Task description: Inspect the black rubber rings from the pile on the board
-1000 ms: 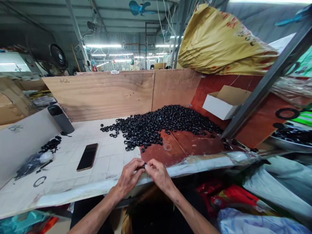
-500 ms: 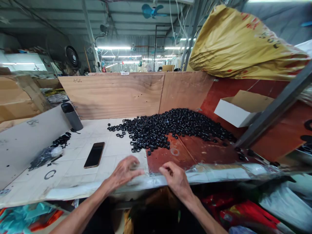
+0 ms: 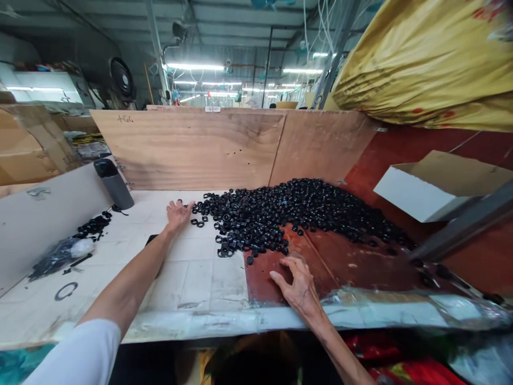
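Observation:
A large heap of small black rings (image 3: 296, 211) lies on the bench against the wooden back board. My left hand (image 3: 177, 214) is stretched far forward, fingers spread flat at the heap's left edge, next to a few loose rings (image 3: 199, 220). My right hand (image 3: 298, 283) rests on the red-brown board (image 3: 344, 267) near the front edge, fingers spread and curved, just below the heap's near edge. Neither hand holds anything I can see. My left forearm covers most of the black phone (image 3: 151, 239).
A dark grey bottle (image 3: 113, 183) stands at the left by the board. A smaller cluster of black rings (image 3: 93, 224), a plastic bag of parts (image 3: 60, 255) and one big ring (image 3: 65, 291) lie left. A white-sided cardboard box (image 3: 433, 184) sits right, under a yellow sack (image 3: 433, 64).
My hands, pinched together on a small black part at the front edge, separated. The left reached forward to the heap's left edge; the right moved onto the red-brown board. The view shifted forward.

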